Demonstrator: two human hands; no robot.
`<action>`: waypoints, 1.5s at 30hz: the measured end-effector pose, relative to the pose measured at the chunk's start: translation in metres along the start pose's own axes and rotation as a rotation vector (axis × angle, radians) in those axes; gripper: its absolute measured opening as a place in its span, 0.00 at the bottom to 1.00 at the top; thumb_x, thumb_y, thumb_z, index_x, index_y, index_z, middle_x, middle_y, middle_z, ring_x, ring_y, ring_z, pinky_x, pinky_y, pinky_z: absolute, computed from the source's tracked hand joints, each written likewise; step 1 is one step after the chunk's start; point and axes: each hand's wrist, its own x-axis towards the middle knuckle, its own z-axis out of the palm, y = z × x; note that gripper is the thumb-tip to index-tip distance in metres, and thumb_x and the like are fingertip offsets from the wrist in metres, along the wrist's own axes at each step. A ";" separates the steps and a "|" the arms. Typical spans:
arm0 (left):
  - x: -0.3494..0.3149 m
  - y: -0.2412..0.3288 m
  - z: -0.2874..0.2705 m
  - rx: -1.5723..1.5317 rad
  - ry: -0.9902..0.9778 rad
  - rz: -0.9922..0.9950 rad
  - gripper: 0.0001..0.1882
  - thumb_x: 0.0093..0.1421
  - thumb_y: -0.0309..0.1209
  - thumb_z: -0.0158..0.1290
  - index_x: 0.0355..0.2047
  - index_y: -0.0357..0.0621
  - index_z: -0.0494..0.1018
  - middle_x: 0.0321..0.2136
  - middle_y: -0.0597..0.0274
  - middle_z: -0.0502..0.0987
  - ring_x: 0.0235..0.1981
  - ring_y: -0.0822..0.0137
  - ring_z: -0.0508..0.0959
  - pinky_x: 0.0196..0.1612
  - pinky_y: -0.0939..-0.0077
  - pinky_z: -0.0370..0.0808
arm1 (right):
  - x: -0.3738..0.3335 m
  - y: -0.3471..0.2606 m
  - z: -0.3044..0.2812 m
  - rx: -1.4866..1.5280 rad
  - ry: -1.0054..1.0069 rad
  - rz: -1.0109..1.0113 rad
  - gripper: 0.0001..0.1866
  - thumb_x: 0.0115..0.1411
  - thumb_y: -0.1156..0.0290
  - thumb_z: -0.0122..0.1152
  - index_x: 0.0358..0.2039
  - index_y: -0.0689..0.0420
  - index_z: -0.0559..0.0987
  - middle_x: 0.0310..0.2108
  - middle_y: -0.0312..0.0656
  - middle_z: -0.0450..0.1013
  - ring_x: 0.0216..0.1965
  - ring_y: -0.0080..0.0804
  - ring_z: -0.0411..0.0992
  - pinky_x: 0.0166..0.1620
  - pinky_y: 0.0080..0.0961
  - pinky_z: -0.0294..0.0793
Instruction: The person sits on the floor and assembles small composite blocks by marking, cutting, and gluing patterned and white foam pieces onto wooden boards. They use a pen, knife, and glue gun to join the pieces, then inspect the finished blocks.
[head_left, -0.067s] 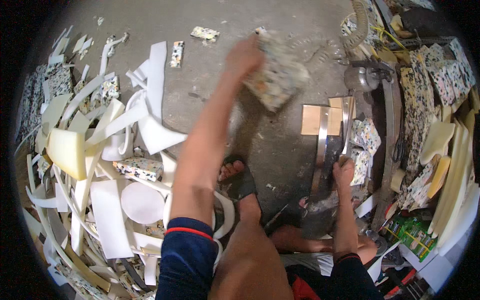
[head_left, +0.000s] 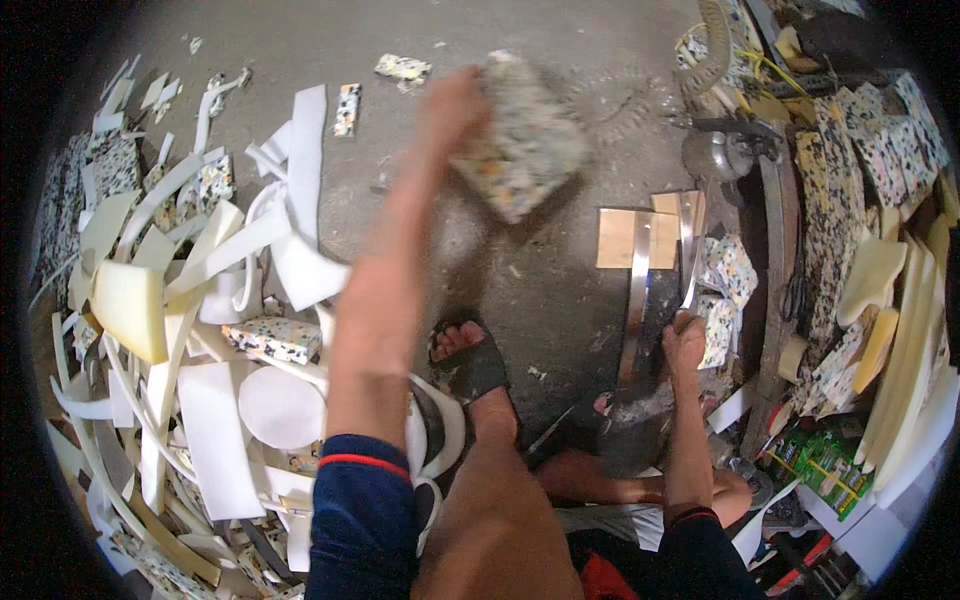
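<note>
A speckled foam slab (head_left: pixel 525 150), blurred, is gripped at its left edge by the left hand (head_left: pixel 458 105) over the grey floor (head_left: pixel 560 290). Well apart, a knife (head_left: pixel 690 265) is clasped by the right hand (head_left: pixel 684 342). Just beside it, a brown board (head_left: pixel 614 240) is crossed by a metal strip (head_left: pixel 633 320). White foam offcuts (head_left: pixel 215 430) are heaped at left.

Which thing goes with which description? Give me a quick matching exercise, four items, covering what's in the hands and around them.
1. foam slab
2. knife
3. round foam piece
4. sandal

A. white, among the scraps on the left
B. gripped by the right hand
C. dark, worn on a foot
D. speckled, held by the left hand

Pairs: 1-D, 2-B, 3-A, 4-C
</note>
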 end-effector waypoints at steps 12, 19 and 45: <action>-0.092 -0.074 -0.239 -0.047 -0.045 -0.077 0.24 0.62 0.32 0.59 0.59 0.46 0.74 0.48 0.56 0.81 0.44 0.66 0.79 0.50 0.70 0.76 | -0.040 -0.079 -0.044 0.411 0.103 -0.229 0.23 0.60 0.68 0.67 0.52 0.64 0.70 0.39 0.55 0.76 0.40 0.51 0.78 0.44 0.40 0.76; -0.031 -0.022 -0.033 0.061 -0.091 0.239 0.29 0.61 0.40 0.62 0.59 0.40 0.72 0.52 0.42 0.78 0.54 0.51 0.77 0.56 0.59 0.73 | -0.056 -0.177 -0.022 0.571 -0.170 -0.343 0.26 0.64 0.69 0.60 0.60 0.62 0.65 0.45 0.62 0.75 0.47 0.57 0.77 0.48 0.45 0.76; -0.067 -0.050 0.075 0.519 0.180 0.329 0.26 0.67 0.36 0.50 0.62 0.37 0.66 0.67 0.53 0.62 0.71 0.48 0.56 0.71 0.49 0.53 | -0.059 -0.243 0.018 0.325 -0.286 -0.646 0.41 0.66 0.76 0.53 0.75 0.46 0.47 0.35 0.55 0.68 0.30 0.55 0.73 0.32 0.48 0.75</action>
